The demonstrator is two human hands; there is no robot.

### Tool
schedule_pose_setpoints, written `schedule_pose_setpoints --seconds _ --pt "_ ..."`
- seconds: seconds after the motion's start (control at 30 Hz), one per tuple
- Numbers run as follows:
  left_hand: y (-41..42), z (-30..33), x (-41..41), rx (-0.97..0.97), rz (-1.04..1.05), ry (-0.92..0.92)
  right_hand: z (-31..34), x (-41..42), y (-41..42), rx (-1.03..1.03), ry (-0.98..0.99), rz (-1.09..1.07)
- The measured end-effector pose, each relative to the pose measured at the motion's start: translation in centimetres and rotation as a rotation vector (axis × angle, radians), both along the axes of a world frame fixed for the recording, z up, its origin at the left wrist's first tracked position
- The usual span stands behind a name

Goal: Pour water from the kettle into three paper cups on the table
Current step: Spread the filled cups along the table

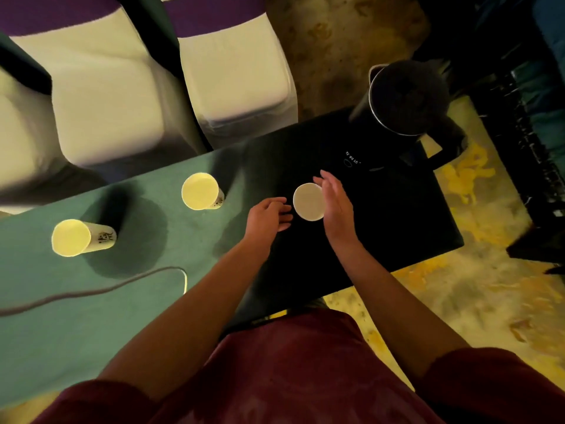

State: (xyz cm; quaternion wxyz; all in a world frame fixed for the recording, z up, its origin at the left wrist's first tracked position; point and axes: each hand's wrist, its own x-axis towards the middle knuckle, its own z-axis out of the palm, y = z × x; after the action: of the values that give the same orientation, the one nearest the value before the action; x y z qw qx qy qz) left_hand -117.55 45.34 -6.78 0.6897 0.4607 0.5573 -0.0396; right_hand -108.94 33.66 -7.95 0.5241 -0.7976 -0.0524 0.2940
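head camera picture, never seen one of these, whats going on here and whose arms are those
The single picture comes from a camera worn on a person's head, looking down, so the arms are the wearer's own. No robot is involved. On the green table stand three paper cups: the left cup, the middle cup and the right cup on a dark mat. The left hand and right hand flank the right cup, open; whether they touch it is unclear. The black kettle stands untouched at the far corner. A cable lies nearby.
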Motion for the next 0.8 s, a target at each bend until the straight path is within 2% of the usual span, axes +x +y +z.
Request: schedule_pose_setpoints --seconds 0.27,0.43,0.6,0.73,0.8 --pt "-0.1 -0.2 1.8 0.002 0.014 0.083 -0.7 0.3 -0.2 0.011 0.057 0.067" --pt "-0.5 0.3 2.3 -0.024 -0.030 0.096 -1.3 0.6 -0.9 -0.006 0.016 0.178" --pt "-0.4 0.5 2.5 -0.036 -0.034 0.127 -1.1 1.2 -0.3 -0.054 -0.036 0.180" --pt "-0.6 1.6 3.1 -0.087 0.038 0.096 -0.3 1.5 -0.3 -0.055 -0.090 0.171" --pt "-0.9 2.1 3.6 -0.155 0.145 0.062 0.7 1.6 -0.2 -0.035 -0.104 0.159"
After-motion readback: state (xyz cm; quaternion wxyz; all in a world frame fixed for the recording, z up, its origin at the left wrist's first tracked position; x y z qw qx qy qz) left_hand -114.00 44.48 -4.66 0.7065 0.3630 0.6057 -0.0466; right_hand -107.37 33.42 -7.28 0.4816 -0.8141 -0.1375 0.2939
